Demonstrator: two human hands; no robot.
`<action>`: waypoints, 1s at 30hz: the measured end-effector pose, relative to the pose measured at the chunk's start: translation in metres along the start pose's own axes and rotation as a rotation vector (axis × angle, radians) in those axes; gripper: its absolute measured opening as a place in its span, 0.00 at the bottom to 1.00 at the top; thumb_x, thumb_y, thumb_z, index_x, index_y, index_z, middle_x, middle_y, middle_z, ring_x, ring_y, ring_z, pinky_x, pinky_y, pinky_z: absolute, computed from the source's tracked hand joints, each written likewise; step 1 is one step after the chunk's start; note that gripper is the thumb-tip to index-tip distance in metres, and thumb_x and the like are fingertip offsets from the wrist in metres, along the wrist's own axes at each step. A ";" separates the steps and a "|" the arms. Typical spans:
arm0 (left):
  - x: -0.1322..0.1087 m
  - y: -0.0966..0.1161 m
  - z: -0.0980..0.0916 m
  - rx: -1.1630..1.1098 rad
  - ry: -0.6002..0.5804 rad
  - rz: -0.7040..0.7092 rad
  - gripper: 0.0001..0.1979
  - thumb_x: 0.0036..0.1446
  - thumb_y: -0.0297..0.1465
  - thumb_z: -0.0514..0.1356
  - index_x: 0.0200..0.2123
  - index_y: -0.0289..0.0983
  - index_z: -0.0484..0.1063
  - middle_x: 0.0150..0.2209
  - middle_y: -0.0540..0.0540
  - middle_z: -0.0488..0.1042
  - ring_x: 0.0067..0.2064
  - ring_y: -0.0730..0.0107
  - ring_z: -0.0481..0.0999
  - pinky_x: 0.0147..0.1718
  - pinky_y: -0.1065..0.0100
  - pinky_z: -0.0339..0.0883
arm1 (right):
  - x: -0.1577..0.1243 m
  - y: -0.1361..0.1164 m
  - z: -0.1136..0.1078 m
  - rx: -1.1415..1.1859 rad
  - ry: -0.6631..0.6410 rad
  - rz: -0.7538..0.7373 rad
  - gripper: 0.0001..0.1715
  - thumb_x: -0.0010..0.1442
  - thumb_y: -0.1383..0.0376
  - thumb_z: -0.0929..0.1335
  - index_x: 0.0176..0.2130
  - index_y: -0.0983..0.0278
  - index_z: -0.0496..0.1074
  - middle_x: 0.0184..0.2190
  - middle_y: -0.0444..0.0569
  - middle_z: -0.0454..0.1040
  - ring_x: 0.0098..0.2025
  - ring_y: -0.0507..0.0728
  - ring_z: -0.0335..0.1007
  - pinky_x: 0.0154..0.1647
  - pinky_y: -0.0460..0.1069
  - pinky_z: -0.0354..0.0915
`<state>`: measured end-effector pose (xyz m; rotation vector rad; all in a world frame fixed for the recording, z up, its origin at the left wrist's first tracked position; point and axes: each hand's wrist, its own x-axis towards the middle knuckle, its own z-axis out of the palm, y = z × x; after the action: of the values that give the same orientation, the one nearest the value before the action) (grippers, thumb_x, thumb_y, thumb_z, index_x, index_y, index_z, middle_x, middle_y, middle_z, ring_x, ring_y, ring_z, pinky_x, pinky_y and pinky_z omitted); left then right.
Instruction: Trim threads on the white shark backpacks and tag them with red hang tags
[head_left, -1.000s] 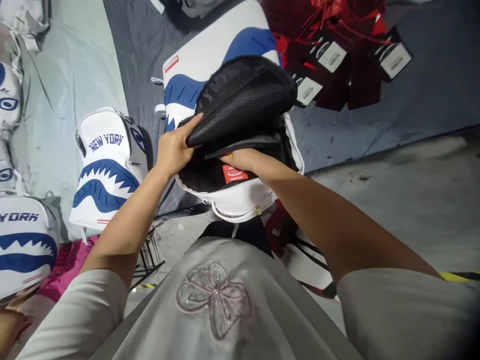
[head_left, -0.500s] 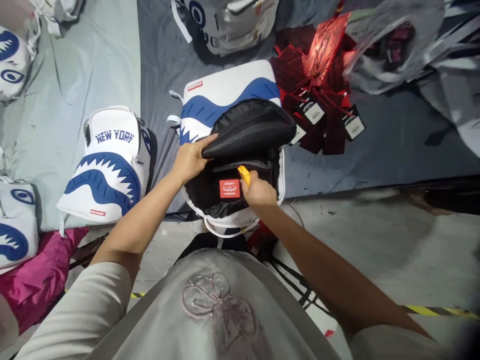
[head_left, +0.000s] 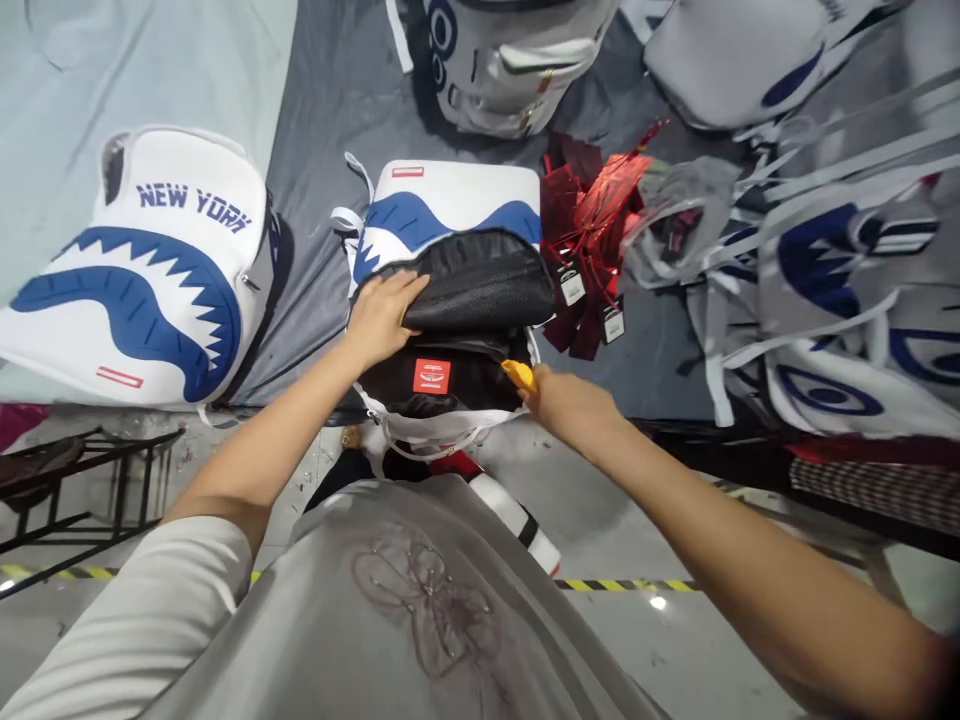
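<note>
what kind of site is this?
Probably a bag factory or packing floor. Many identical white-and-blue shark-mouth backpacks lie on floor sheets, a pile of red hang tags sits beside the open backpack, and yellow-black hazard tape marks the concrete.

NEW YORK shark-mouth backpack (head_left: 142,275) lying far left on pale sheet (head_left: 150,70) | grey backpack (head_left: 510,60) at top centre on dark grey sheet (head_left: 337,120) | red hang tags (head_left: 589,215) piled beside it | more white-and-blue bags (head_left: 832,290) heaped right | black metal rack (head_left: 75,490) lower left | yellow-black floor tape (head_left: 622,585)
</note>
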<state>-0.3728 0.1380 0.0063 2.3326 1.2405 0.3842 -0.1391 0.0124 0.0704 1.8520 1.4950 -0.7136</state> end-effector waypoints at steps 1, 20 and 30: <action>-0.001 0.006 -0.004 0.027 0.046 0.002 0.43 0.49 0.33 0.71 0.67 0.42 0.60 0.69 0.38 0.58 0.71 0.48 0.53 0.70 0.44 0.42 | -0.002 -0.001 0.006 -0.024 0.022 0.004 0.19 0.70 0.59 0.60 0.54 0.67 0.67 0.43 0.62 0.78 0.45 0.64 0.78 0.40 0.52 0.67; 0.015 0.020 -0.060 -0.653 0.345 -0.160 0.07 0.48 0.33 0.67 0.26 0.36 0.73 0.26 0.54 0.73 0.32 0.72 0.71 0.34 0.71 0.62 | -0.012 -0.070 0.059 -0.065 0.304 -0.267 0.35 0.71 0.50 0.55 0.66 0.69 0.58 0.39 0.61 0.76 0.37 0.62 0.76 0.38 0.52 0.60; 0.020 0.013 -0.067 -0.722 0.283 -0.171 0.07 0.49 0.30 0.67 0.24 0.36 0.71 0.23 0.56 0.69 0.29 0.74 0.67 0.31 0.72 0.59 | 0.052 -0.136 0.061 0.016 0.332 -0.094 0.40 0.71 0.53 0.54 0.68 0.81 0.50 0.47 0.73 0.72 0.45 0.68 0.73 0.45 0.58 0.61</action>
<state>-0.3828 0.1662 0.0706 1.5835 1.1559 0.9478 -0.2626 0.0184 -0.0279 1.9956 1.7985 -0.4765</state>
